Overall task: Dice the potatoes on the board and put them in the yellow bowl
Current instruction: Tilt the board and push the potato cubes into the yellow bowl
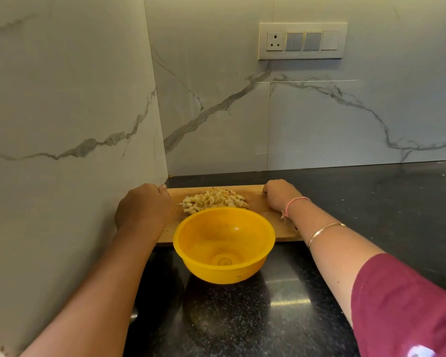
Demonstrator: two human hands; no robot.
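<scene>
left: wall (62,124) just beside board (276,220) | near: yellow bowl (224,253) blocks board's front edge | right: open surface (384,202)

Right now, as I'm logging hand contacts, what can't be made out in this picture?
Head view only.
Left hand: its own back hides the fingers, so its grip on the board is unclear.
Right hand: fingers curl out of sight at the board's far edge; same doubt.
Diced potatoes: the pile's near edge is hidden behind the rim of the yellow bowl.
</scene>
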